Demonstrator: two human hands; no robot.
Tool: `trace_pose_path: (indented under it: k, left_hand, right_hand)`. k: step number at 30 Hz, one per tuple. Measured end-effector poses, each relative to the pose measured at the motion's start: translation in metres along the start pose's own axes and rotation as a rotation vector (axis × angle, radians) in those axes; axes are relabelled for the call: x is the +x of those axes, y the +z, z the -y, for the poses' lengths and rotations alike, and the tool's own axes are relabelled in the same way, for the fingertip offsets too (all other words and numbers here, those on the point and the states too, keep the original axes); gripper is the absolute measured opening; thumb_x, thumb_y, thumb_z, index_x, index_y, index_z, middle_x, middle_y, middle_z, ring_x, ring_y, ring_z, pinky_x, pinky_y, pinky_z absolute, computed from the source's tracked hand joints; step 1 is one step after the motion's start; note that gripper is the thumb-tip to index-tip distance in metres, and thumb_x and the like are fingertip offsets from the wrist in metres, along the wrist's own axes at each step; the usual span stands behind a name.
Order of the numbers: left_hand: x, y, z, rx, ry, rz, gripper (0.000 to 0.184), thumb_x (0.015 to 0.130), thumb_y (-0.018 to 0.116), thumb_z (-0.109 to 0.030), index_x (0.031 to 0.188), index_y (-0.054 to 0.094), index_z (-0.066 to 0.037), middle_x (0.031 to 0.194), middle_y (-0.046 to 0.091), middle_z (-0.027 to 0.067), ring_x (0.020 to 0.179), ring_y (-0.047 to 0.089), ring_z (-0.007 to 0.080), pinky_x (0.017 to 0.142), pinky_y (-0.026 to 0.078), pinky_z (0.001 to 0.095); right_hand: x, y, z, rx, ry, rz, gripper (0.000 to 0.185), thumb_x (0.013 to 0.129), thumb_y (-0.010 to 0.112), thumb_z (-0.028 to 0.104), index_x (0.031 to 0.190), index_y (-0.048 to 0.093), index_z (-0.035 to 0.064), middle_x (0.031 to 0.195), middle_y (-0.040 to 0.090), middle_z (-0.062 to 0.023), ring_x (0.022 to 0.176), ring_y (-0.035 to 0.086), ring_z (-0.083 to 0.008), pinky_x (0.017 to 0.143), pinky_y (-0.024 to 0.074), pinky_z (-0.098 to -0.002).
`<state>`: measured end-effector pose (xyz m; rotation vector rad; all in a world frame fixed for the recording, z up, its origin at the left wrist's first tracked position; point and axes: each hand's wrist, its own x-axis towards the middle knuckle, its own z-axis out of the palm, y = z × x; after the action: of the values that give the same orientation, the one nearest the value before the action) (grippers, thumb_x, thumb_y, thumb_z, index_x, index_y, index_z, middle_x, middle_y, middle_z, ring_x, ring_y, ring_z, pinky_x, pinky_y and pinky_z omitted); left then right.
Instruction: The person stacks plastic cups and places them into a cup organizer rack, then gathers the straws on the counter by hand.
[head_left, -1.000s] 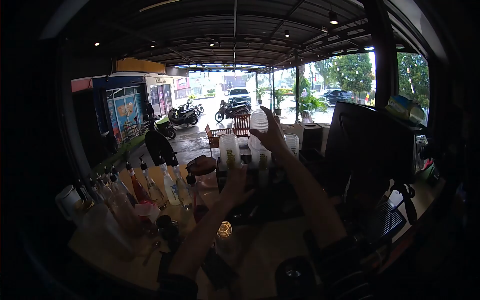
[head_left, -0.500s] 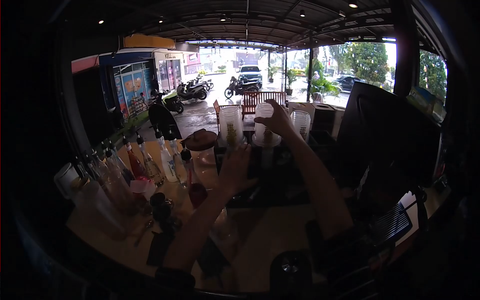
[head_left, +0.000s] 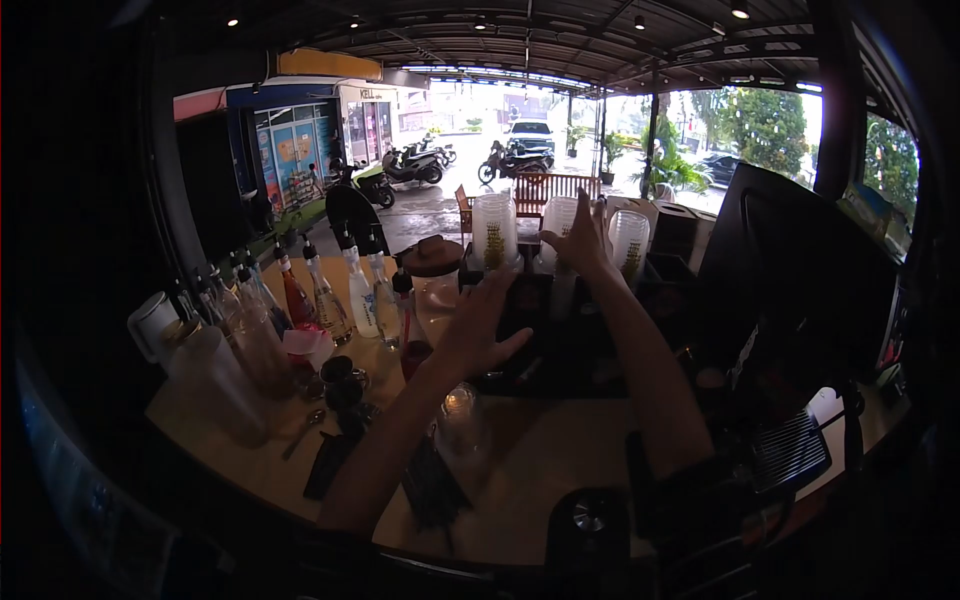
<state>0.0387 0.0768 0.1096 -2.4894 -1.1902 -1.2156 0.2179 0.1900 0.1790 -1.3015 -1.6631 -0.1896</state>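
Observation:
Three stacks of clear plastic cups with printed marks stand in a row on a dark organiser [head_left: 560, 345]. My left hand [head_left: 482, 325] is stretched out, thumb apart, its fingertips by the base of the left cup stack [head_left: 494, 230]; whether they touch it I cannot tell. My right hand [head_left: 585, 242] is raised at the middle cup stack [head_left: 556, 215], with fingers up and thumb spread across its front, partly hiding it. Nothing shows in its grasp. The right cup stack [head_left: 629, 240] stands just beyond this hand.
Pump-topped syrup bottles [head_left: 360, 300], a lidded jar [head_left: 434, 275] and a clear pitcher [head_left: 215, 380] line the left of the wooden counter [head_left: 500, 450]. A clear cup [head_left: 460, 420] stands near my left forearm. A dark monitor [head_left: 790, 260] rises at right.
My view has shifted, so the scene sits further right and slightly lower. My right hand's fingers have straightened upward from their curl over the middle stack. The left hand's thumb shows more clearly.

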Motion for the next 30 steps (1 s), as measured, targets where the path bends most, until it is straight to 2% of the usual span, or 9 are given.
trace_pose_path:
  k: [5, 7, 9, 11, 13, 16, 20, 28, 30]
  left_hand:
    - [-0.062, -0.038, -0.005, -0.123, -0.088, 0.040, 0.068, 0.080, 0.064, -0.031, 0.132, 0.029, -0.004, 0.133, 0.035, 0.0194, 0.124, 0.036, 0.0337, 0.101, 0.032, 0.0419]
    - [-0.089, -0.049, -0.001, -0.292, -0.288, 0.054, 0.065, 0.081, 0.063, -0.028, 0.131, 0.031, -0.003, 0.130, 0.039, 0.0195, 0.120, 0.041, 0.0324, 0.098, 0.035, 0.0398]
    - [-0.117, -0.048, 0.012, -0.330, -0.317, 0.015, 0.058, 0.081, 0.062, -0.024, 0.128, 0.036, -0.001, 0.125, 0.045, 0.0191, 0.115, 0.047, 0.0300, 0.095, 0.038, 0.0368]
    - [-0.140, -0.048, 0.022, -0.272, -0.363, 0.034, 0.051, 0.083, 0.060, -0.023, 0.124, 0.042, 0.000, 0.118, 0.051, 0.0181, 0.109, 0.052, 0.0282, 0.092, 0.040, 0.0354]
    - [-0.156, -0.047, 0.026, -0.267, -0.380, 0.056, 0.046, 0.084, 0.058, -0.023, 0.121, 0.046, 0.000, 0.115, 0.053, 0.0174, 0.108, 0.053, 0.0274, 0.092, 0.041, 0.0354]
    - [-0.165, -0.048, 0.029, -0.287, -0.368, 0.154, 0.041, 0.084, 0.055, -0.019, 0.118, 0.047, 0.001, 0.113, 0.053, 0.0186, 0.105, 0.053, 0.0314, 0.090, 0.042, 0.0371]
    - [-0.178, -0.033, 0.046, -0.293, -0.273, 0.110, 0.040, 0.082, 0.055, -0.016, 0.118, 0.047, 0.001, 0.112, 0.052, 0.0194, 0.103, 0.053, 0.0339, 0.089, 0.042, 0.0378]
    - [-0.181, -0.026, 0.043, -0.389, -0.296, 0.124, 0.043, 0.082, 0.057, -0.017, 0.121, 0.046, -0.002, 0.115, 0.050, 0.0198, 0.106, 0.052, 0.0318, 0.091, 0.042, 0.0376]
    - [-0.178, -0.021, 0.040, -0.602, -0.410, 0.064, 0.051, 0.083, 0.061, -0.018, 0.128, 0.039, -0.005, 0.123, 0.049, 0.0125, 0.113, 0.049, 0.0252, 0.093, 0.040, 0.0373]
  right_hand:
    - [-0.036, -0.016, 0.046, 0.127, -0.222, -0.276, 0.060, 0.071, 0.070, 0.020, 0.120, 0.041, 0.0038, 0.116, 0.041, -0.0217, 0.106, 0.046, -0.0397, 0.085, 0.0422, -0.0474]
    - [-0.061, -0.022, 0.066, 0.262, -0.229, -0.115, 0.046, 0.073, 0.062, 0.016, 0.113, 0.042, 0.0046, 0.109, 0.043, -0.0202, 0.100, 0.048, -0.0399, 0.081, 0.0425, -0.0474]
    - [-0.095, -0.023, 0.079, 0.408, -0.219, 0.107, 0.051, 0.072, 0.064, 0.018, 0.115, 0.040, 0.0047, 0.106, 0.044, -0.0202, 0.099, 0.049, -0.0397, 0.082, 0.0432, -0.0454]
    - [-0.133, -0.017, 0.078, 0.405, -0.221, 0.371, 0.069, 0.068, 0.073, 0.023, 0.124, 0.037, 0.0048, 0.109, 0.045, -0.0169, 0.094, 0.050, -0.0272, 0.082, 0.0444, -0.0390]
    - [-0.168, -0.006, 0.071, 0.454, -0.149, 0.639, 0.091, 0.061, 0.077, 0.030, 0.129, 0.025, -0.0018, 0.119, 0.042, -0.0254, 0.115, 0.044, -0.0384, 0.094, 0.0407, -0.0390]
    - [-0.208, 0.006, 0.060, 0.520, 0.026, 0.833, 0.108, 0.055, 0.081, 0.032, 0.133, 0.017, -0.0055, 0.125, 0.039, -0.0267, 0.120, 0.041, -0.0351, 0.098, 0.0374, -0.0365]
    - [-0.252, 0.022, 0.059, 0.410, 0.112, 0.749, 0.114, 0.051, 0.084, 0.031, 0.134, 0.014, -0.0042, 0.126, 0.039, -0.0249, 0.119, 0.041, -0.0331, 0.099, 0.0365, -0.0353]
    - [-0.293, 0.069, 0.043, 0.663, 0.231, 0.461, 0.070, 0.059, 0.081, 0.023, 0.116, 0.047, -0.0013, 0.110, 0.056, -0.0120, 0.103, 0.055, -0.0209, 0.088, 0.0443, -0.0337]
    - [-0.287, 0.052, 0.047, 0.829, 0.384, 0.427, 0.067, 0.061, 0.081, 0.023, 0.115, 0.048, -0.0012, 0.109, 0.057, -0.0113, 0.100, 0.056, -0.0203, 0.086, 0.0453, -0.0327]
